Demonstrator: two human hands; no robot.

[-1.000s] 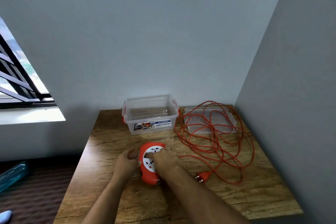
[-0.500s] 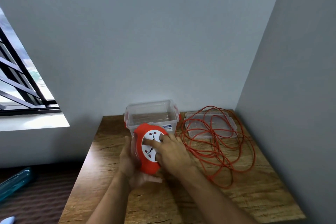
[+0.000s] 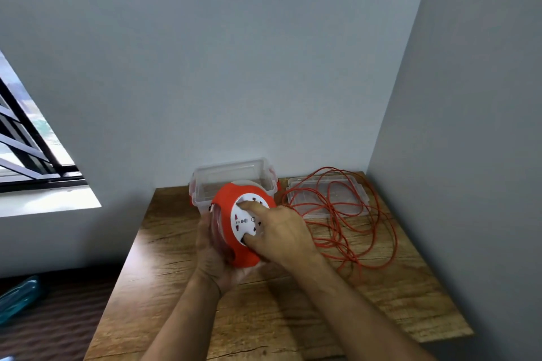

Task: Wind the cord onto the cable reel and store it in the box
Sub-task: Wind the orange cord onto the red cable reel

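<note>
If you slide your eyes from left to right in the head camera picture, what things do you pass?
window → blue bottle → left hand → cable reel → right hand → box lid → loose orange cord

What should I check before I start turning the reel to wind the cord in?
1. Cable reel held off the table: ok, left hand cradles it underneath.
2. Right hand on the white socket face: ok.
3. Cord free of knots: cannot tell, loops overlap in a loose pile.
4. Cord clear of the lid: not ok, several loops lie across it.
5. Box open to receive the reel: ok.
6. Plug end located: cannot tell.
</note>
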